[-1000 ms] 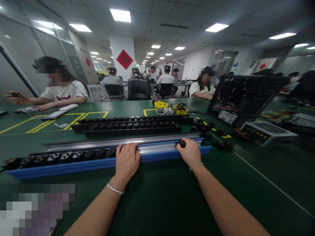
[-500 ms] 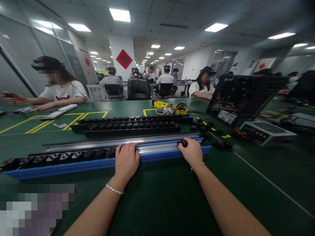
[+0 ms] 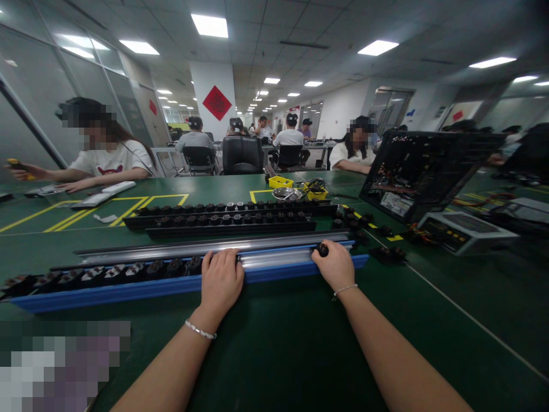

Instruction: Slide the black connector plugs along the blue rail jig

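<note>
A long blue rail (image 3: 274,273) lies across the green table, with a row of black round socket-like pieces (image 3: 155,268) in its left part. My left hand (image 3: 222,278) lies over the rail at the right end of that row, its fingers bent over the far edge; what is beneath the fingers is hidden. Near the rail's right end, my right hand (image 3: 337,265) is closed on a small black round piece (image 3: 321,249). Between my hands the rail's channel shows bare and shiny. Just behind it lies a silvery rail (image 3: 171,252).
Two black rails (image 3: 231,228) filled with similar pieces stand farther back. Loose black pieces (image 3: 388,254), an open computer case (image 3: 412,171) and a power supply box (image 3: 467,232) are at the right. A yellow tray (image 3: 281,182) and metal dish (image 3: 287,194) sit behind. People sit beyond.
</note>
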Motion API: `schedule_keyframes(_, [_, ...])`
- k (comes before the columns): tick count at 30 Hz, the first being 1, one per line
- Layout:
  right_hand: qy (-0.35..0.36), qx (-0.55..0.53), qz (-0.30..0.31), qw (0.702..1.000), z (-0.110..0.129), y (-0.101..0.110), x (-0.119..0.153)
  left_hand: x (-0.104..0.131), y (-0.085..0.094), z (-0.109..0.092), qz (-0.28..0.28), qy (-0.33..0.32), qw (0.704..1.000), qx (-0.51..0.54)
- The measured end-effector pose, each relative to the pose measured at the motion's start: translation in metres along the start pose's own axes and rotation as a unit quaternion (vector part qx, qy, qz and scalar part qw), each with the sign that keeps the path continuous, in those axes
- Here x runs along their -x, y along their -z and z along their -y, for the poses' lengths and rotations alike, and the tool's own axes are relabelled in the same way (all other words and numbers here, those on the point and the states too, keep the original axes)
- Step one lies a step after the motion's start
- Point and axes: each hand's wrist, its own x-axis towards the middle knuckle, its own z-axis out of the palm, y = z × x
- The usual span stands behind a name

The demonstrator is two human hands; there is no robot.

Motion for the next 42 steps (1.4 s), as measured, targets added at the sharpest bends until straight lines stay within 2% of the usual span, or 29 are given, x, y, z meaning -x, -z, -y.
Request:
schedule_keyframes(33, [-0.042, 0.042, 0.007, 0.998, -0.018, 0.007, -0.006, 0.000, -0.001, 0.000, -0.001, -0.002, 1.000, 0.006])
schedule_keyframes(42, [-0.072, 0.039, -0.003, 0.997, -0.023, 0.009, -0.008, 0.000, 0.001, 0.000, 0.000, 0.000, 1.000, 0.008])
